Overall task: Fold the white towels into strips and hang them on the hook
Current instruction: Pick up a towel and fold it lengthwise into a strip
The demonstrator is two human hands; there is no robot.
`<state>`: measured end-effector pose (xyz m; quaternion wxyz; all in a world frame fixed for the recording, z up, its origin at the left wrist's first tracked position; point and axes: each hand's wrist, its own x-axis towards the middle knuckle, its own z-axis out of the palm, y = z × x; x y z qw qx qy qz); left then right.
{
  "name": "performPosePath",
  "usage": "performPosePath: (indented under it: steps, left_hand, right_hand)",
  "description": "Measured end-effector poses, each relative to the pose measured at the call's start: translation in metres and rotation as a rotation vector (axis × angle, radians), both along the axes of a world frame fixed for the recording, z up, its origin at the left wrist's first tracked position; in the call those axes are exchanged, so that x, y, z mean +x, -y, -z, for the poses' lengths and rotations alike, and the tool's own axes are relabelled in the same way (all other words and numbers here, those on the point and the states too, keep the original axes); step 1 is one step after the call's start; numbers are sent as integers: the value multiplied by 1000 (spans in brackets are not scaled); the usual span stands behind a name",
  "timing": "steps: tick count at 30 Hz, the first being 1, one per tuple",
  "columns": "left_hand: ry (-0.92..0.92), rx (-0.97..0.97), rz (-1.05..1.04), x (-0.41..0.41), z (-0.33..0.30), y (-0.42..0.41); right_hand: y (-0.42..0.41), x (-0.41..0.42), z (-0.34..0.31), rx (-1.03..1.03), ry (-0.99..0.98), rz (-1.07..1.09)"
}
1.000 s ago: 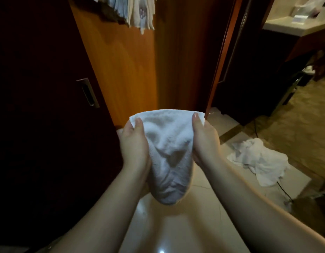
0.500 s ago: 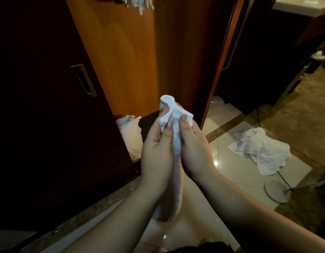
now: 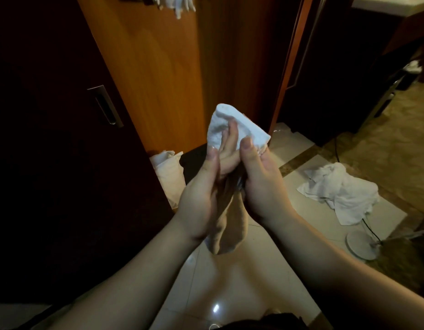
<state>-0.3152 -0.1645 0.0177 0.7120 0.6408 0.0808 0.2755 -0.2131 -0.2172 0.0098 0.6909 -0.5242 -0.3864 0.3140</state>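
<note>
A white towel (image 3: 220, 125) hangs folded lengthwise between my two hands, its top spread over my fingertips and its shaded tail (image 3: 227, 225) drooping below my wrists. My left hand (image 3: 201, 194) holds it from the left, thumb up and fingers reaching into the fold. My right hand (image 3: 261, 179) pinches the right edge with its thumb on top. At the top edge of the view, white towels (image 3: 180, 4) hang against the orange wooden door (image 3: 146, 67); the hook itself is hidden.
A crumpled white towel heap (image 3: 339, 191) lies on the tiled floor at right, beside a round white lamp base (image 3: 363, 244) with a cable. Another white cloth (image 3: 170, 175) sits at the foot of the door. A dark sliding door with a metal handle (image 3: 105, 106) fills the left.
The towel went from being held spread wide to gathered into a narrow strip between my hands. Since half a second ago its top has opened a little over my left fingers.
</note>
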Motion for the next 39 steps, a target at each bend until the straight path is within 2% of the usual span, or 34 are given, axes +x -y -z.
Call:
performPosePath:
  steps: [4,6,8,11,12,14,16,18,22,25,29,31,34,36,39]
  left_hand:
    - [36,-200,114,-7,-7,-16]
    - [6,-185,107,-12,-9,-24]
    - [-16,-87,-91,-15,-12,-32]
    - [-83,102,-533,-18,-16,-44]
    - [-111,137,-601,-18,-19,-48]
    - [-157,121,-509,-15,-24,-53]
    - [-205,-5,-319,-10,-28,-56]
    - [-231,-81,-199,-7,-31,-55]
    - [-163,-169,-91,-6,-39,-50]
    - [-79,-194,-90,-4,-46,-44]
    - [-50,-241,-114,0,-57,-39]
    - [-31,-309,-118,2,-63,-39]
    - [-60,-372,-167,2,-75,-43]
    - [-96,-338,-234,1,-81,-48]
    - [-118,-285,-237,-2,-90,-56]
  right_hand:
    - [1,6,-6,-36,-94,19]
    - [2,14,-8,6,-166,-6]
    - [3,26,-14,6,-101,27]
    - [2,37,-29,-84,122,114]
    - [1,40,-36,-114,192,109]
    - [-3,44,-51,-164,319,90]
    - [-6,49,-64,-172,408,37]
    - [-8,53,-78,-152,439,-30]
    - [-11,55,-98,-133,424,-135]
    - [-13,60,-100,-134,397,-153]
    - [-14,75,-79,-66,40,-380]
    - [-9,78,-57,-110,-36,-466]
    - [-2,75,-22,-236,62,-473]
    - [-1,70,-3,-348,195,-396]
    - [-2,61,14,-411,254,-329]
